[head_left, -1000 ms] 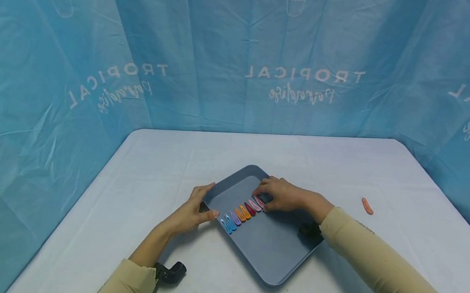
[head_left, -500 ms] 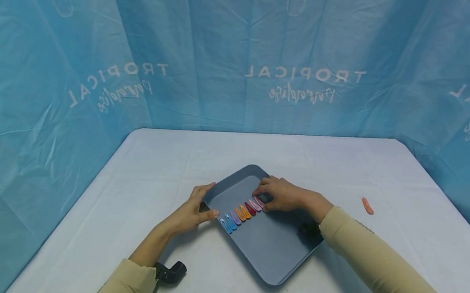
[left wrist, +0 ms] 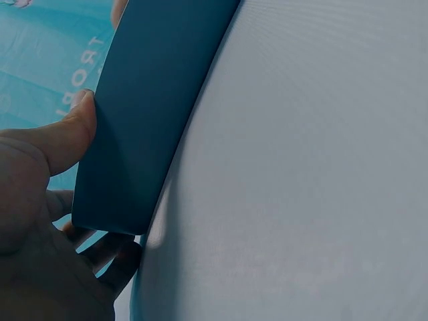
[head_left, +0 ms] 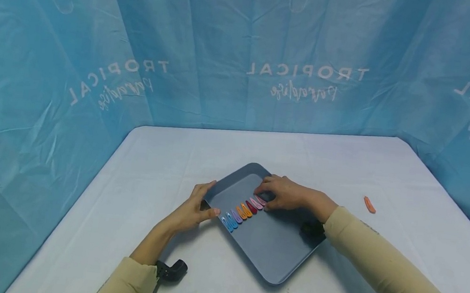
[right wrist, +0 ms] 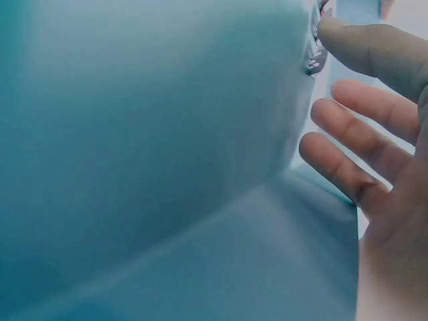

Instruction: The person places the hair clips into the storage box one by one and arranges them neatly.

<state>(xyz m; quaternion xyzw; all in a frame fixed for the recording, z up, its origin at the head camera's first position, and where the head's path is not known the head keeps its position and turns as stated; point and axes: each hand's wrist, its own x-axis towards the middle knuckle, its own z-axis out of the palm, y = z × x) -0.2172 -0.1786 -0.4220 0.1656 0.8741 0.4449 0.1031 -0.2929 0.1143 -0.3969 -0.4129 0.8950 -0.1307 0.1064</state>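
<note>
A grey rectangular tray (head_left: 276, 249) lies turned cornerwise on the table. Inside it, a row of snap hair clips runs diagonally: blue (head_left: 226, 224), purple, orange (head_left: 247, 210), red and pink (head_left: 256, 203). My left hand (head_left: 192, 211) holds the tray's left corner, its thumb (left wrist: 80, 127) on the rim and its other fingers round the outside. At the row's far end my right hand (head_left: 283, 193) pinches the last pink hair clip (head_left: 260, 200), which its fingers partly cover. In the right wrist view the thumb (right wrist: 361, 47) is at the clips and the other fingers are spread.
One orange hair clip (head_left: 369, 204) lies alone on the white table (head_left: 174, 159), right of the tray. A blue printed curtain (head_left: 208, 68) hangs behind and at both sides. Each wrist carries a black camera, the left one (head_left: 173, 271) low over the table.
</note>
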